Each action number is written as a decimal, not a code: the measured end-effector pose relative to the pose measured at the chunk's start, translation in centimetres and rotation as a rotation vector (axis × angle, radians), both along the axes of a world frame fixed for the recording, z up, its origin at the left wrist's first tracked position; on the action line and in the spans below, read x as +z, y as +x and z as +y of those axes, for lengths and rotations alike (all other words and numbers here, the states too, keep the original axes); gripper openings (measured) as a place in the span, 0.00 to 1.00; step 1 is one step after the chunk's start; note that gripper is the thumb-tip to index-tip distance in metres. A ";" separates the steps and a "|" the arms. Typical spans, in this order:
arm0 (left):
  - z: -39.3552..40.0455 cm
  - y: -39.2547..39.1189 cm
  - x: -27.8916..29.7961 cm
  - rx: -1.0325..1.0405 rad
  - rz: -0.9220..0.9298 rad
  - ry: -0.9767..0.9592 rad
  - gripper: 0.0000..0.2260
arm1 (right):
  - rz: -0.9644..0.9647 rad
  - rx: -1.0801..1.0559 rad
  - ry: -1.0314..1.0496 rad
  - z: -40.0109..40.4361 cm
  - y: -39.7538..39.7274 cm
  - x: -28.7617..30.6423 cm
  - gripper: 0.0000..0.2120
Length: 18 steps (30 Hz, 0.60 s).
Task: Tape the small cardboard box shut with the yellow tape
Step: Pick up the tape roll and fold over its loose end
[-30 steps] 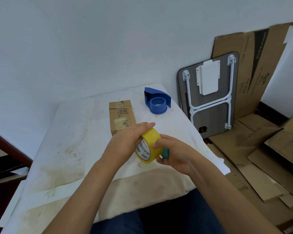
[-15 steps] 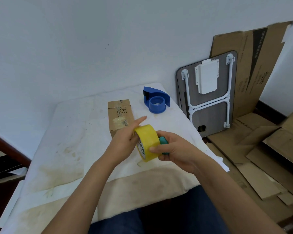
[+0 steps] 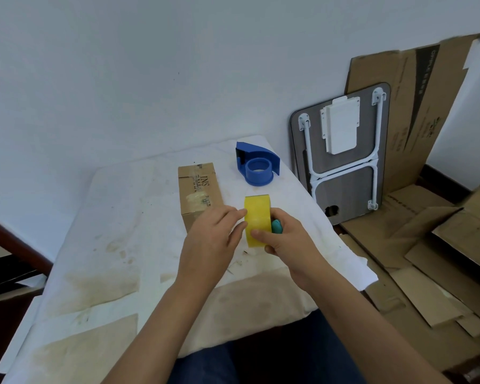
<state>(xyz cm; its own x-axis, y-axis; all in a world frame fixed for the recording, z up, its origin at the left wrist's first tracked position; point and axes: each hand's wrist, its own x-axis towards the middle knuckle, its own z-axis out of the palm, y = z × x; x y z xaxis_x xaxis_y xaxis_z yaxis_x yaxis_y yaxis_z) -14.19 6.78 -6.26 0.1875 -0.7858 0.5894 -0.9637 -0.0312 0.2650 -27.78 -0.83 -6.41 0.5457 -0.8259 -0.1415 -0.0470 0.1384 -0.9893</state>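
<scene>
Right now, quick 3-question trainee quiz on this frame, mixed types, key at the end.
1. True or false: the yellow tape roll lies flat on the table.
2. Which thing stands nearest the wall? A) blue tape dispenser B) small cardboard box C) yellow tape roll
3. Fill in: besides the roll, the right hand also holds a small ____ object.

Key:
1. False. Both hands hold it up on edge; the left hand has its fingertips on the roll's left side.
2. A
3. Teal. What it is cannot be told.
</scene>
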 end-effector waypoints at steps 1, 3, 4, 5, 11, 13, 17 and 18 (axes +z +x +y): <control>0.0 -0.1 0.0 0.005 -0.023 -0.005 0.08 | 0.016 -0.006 -0.020 0.0 0.0 -0.1 0.11; -0.1 -0.2 0.1 0.013 -0.030 -0.002 0.05 | 0.059 -0.012 -0.078 0.1 0.1 -0.5 0.11; -0.2 -0.2 0.1 0.021 -0.022 0.007 0.04 | 0.085 -0.016 -0.111 0.1 0.2 -0.7 0.12; -0.2 -0.2 0.2 0.034 -0.018 0.019 0.04 | 0.113 -0.022 -0.141 0.1 0.3 -1.0 0.12; -0.7 -0.5 0.7 0.087 -0.242 0.196 0.09 | 0.296 -0.046 -0.289 0.2 0.5 -1.8 0.15; -0.7 -0.9 1.0 0.104 -0.351 0.271 0.13 | 0.317 -0.047 -0.306 0.3 0.5 -1.9 0.15; -1.1 -1.5 1.7 0.098 -0.486 0.321 0.14 | 0.335 -0.059 -0.321 0.2 0.8 -2.2 0.17; -1.2 -1.6 1.7 0.093 -0.510 0.324 0.13 | 0.339 -0.060 -0.322 0.2 0.8 -2.2 0.18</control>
<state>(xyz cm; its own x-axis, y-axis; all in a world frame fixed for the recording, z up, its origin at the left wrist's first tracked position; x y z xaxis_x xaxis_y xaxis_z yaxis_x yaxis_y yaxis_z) -15.80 5.55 -4.53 0.0209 -0.9339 0.3568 -0.9560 -0.1231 -0.2661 -26.94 -0.63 -8.63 0.4627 -0.8858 -0.0348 -0.3764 -0.1608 -0.9124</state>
